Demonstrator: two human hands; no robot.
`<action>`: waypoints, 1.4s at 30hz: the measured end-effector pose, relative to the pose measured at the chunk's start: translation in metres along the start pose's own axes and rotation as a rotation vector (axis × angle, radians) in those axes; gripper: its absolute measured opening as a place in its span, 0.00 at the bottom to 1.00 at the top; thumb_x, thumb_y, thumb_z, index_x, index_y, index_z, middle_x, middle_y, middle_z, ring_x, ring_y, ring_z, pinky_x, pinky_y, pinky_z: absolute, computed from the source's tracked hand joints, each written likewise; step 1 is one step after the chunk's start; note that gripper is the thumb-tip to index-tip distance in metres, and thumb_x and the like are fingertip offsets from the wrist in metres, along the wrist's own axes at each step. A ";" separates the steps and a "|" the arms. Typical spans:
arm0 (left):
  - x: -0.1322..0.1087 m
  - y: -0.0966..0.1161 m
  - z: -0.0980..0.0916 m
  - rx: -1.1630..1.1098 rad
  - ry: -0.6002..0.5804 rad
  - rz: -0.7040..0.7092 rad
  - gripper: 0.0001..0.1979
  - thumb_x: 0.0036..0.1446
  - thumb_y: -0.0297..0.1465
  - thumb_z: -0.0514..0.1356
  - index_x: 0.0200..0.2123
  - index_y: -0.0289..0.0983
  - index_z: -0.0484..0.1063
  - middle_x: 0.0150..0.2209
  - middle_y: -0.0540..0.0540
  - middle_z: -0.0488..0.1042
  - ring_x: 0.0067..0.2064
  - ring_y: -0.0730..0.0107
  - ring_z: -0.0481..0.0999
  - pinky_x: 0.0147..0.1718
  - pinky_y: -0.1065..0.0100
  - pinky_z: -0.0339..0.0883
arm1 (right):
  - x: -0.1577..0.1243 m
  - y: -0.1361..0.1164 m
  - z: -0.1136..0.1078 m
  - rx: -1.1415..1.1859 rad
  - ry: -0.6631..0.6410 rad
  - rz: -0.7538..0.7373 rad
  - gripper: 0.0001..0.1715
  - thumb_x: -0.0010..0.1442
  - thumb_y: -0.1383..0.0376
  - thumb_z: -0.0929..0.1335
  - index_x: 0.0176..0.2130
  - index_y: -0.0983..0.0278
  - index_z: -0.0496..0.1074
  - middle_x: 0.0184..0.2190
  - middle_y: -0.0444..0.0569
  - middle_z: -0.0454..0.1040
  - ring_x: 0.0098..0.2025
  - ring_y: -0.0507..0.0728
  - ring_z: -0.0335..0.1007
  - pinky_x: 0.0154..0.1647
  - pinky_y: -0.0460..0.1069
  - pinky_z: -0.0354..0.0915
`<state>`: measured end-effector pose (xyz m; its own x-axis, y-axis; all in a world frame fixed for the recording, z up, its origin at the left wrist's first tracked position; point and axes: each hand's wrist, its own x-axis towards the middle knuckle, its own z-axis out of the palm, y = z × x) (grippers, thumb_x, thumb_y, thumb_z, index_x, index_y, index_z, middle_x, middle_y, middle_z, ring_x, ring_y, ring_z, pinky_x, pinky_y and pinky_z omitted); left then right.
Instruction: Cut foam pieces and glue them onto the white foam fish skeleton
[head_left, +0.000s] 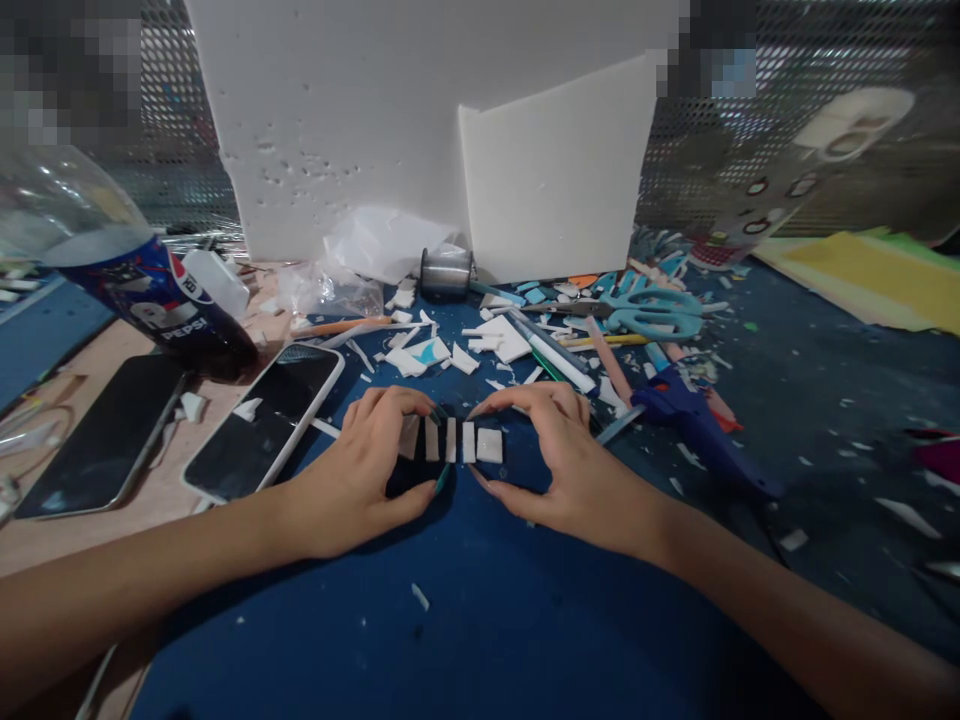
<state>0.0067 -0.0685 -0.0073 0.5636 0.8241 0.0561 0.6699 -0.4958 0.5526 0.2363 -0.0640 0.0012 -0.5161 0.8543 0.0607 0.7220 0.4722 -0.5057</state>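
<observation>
A short row of small white foam pieces (459, 441) lies on the dark blue mat (480, 600) at the middle of the view. My left hand (367, 470) curls round the left end of the row, fingers above the pieces and thumb below them. My right hand (555, 460) curls the same way round the right end, index fingertip near the top of the row. Both hands form a C shape about the pieces; fingertips touch or nearly touch them.
Two phones (262, 420) (105, 435) lie at left by a tipped Pepsi bottle (150, 290). White foam boards (555, 170) stand at the back. Teal scissors (652, 310), a blue glue gun (697, 420), pens, a wire spool (446, 270) and foam scraps litter the mat.
</observation>
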 end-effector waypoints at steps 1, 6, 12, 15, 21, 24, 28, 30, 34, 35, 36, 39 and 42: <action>0.000 0.000 0.000 -0.002 0.001 0.000 0.21 0.54 0.33 0.55 0.48 0.39 0.49 0.49 0.40 0.56 0.51 0.55 0.56 0.48 0.51 0.58 | 0.000 0.000 0.000 -0.002 0.004 -0.003 0.25 0.52 0.57 0.66 0.48 0.58 0.56 0.47 0.53 0.59 0.52 0.64 0.51 0.48 0.58 0.59; 0.000 0.001 -0.001 -0.008 0.002 0.001 0.21 0.54 0.33 0.55 0.48 0.39 0.50 0.50 0.39 0.56 0.52 0.54 0.56 0.49 0.51 0.58 | -0.002 0.000 -0.005 -0.093 0.048 -0.002 0.28 0.51 0.57 0.66 0.49 0.59 0.56 0.46 0.56 0.59 0.53 0.67 0.49 0.45 0.60 0.59; -0.001 -0.002 0.001 -0.014 0.013 0.001 0.21 0.54 0.34 0.55 0.49 0.40 0.51 0.50 0.39 0.57 0.52 0.53 0.57 0.48 0.50 0.58 | -0.004 0.001 -0.006 -0.146 0.055 -0.019 0.26 0.50 0.58 0.67 0.47 0.60 0.56 0.44 0.56 0.60 0.52 0.67 0.50 0.45 0.59 0.59; -0.001 -0.001 0.000 -0.011 0.006 -0.008 0.21 0.54 0.34 0.55 0.49 0.39 0.51 0.50 0.39 0.56 0.52 0.53 0.57 0.49 0.50 0.58 | -0.003 0.002 -0.006 -0.140 0.038 -0.017 0.24 0.51 0.59 0.66 0.46 0.60 0.56 0.44 0.55 0.59 0.51 0.66 0.50 0.45 0.59 0.59; 0.000 0.001 -0.001 -0.005 -0.021 -0.032 0.21 0.55 0.34 0.55 0.49 0.39 0.50 0.51 0.39 0.55 0.53 0.54 0.56 0.49 0.50 0.58 | -0.002 0.003 -0.007 -0.137 0.037 -0.045 0.22 0.52 0.60 0.65 0.45 0.60 0.56 0.44 0.54 0.59 0.50 0.65 0.50 0.45 0.59 0.58; 0.000 0.001 -0.002 -0.007 -0.026 -0.033 0.21 0.55 0.34 0.55 0.49 0.39 0.50 0.51 0.39 0.55 0.53 0.54 0.56 0.49 0.50 0.59 | -0.002 0.004 -0.007 -0.127 0.041 -0.045 0.22 0.52 0.61 0.66 0.46 0.60 0.56 0.44 0.54 0.59 0.50 0.65 0.51 0.45 0.59 0.59; -0.001 0.001 -0.001 -0.009 -0.002 -0.012 0.20 0.55 0.33 0.55 0.49 0.40 0.50 0.50 0.40 0.57 0.52 0.53 0.56 0.49 0.50 0.58 | -0.003 0.005 -0.007 -0.111 0.034 -0.041 0.23 0.51 0.61 0.66 0.46 0.59 0.56 0.44 0.54 0.59 0.50 0.66 0.51 0.45 0.59 0.59; -0.001 0.001 0.000 -0.012 -0.004 -0.014 0.20 0.55 0.34 0.55 0.49 0.40 0.50 0.50 0.40 0.56 0.52 0.53 0.56 0.48 0.50 0.59 | -0.003 0.005 -0.007 -0.115 0.033 -0.041 0.23 0.52 0.61 0.66 0.46 0.59 0.56 0.44 0.54 0.59 0.50 0.66 0.51 0.44 0.59 0.59; -0.001 -0.001 0.000 -0.015 -0.013 -0.010 0.20 0.55 0.34 0.55 0.48 0.40 0.51 0.50 0.39 0.56 0.53 0.53 0.56 0.49 0.49 0.59 | -0.003 0.006 -0.006 -0.122 0.039 -0.031 0.22 0.51 0.61 0.66 0.46 0.59 0.57 0.43 0.54 0.60 0.49 0.65 0.52 0.43 0.58 0.60; -0.001 -0.001 0.000 -0.017 -0.009 -0.008 0.20 0.55 0.34 0.55 0.48 0.40 0.51 0.50 0.39 0.56 0.53 0.53 0.56 0.49 0.49 0.59 | -0.003 0.006 -0.005 -0.122 0.042 -0.026 0.22 0.51 0.61 0.66 0.46 0.59 0.57 0.43 0.54 0.60 0.49 0.65 0.52 0.43 0.58 0.60; -0.001 -0.001 0.000 -0.020 -0.006 -0.006 0.20 0.55 0.34 0.55 0.48 0.40 0.51 0.50 0.39 0.57 0.53 0.53 0.57 0.49 0.49 0.59 | -0.004 0.006 -0.005 -0.122 0.041 -0.023 0.23 0.51 0.60 0.66 0.46 0.59 0.57 0.44 0.54 0.60 0.49 0.65 0.52 0.43 0.58 0.60; -0.001 -0.002 0.000 -0.029 -0.006 -0.009 0.20 0.54 0.34 0.55 0.48 0.39 0.52 0.51 0.39 0.57 0.53 0.53 0.57 0.49 0.49 0.58 | -0.004 0.007 -0.005 -0.123 0.029 -0.021 0.23 0.51 0.60 0.66 0.46 0.59 0.56 0.44 0.54 0.59 0.49 0.65 0.52 0.44 0.58 0.60; 0.000 -0.001 -0.001 -0.029 -0.014 -0.015 0.20 0.55 0.35 0.55 0.48 0.39 0.51 0.51 0.39 0.56 0.54 0.53 0.55 0.50 0.49 0.57 | -0.005 0.006 -0.006 -0.122 0.022 -0.023 0.23 0.52 0.60 0.66 0.47 0.59 0.56 0.44 0.54 0.59 0.49 0.65 0.52 0.44 0.58 0.60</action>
<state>0.0054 -0.0682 -0.0073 0.5606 0.8274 0.0357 0.6644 -0.4750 0.5771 0.2459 -0.0636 0.0026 -0.5244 0.8467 0.0905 0.7615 0.5138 -0.3952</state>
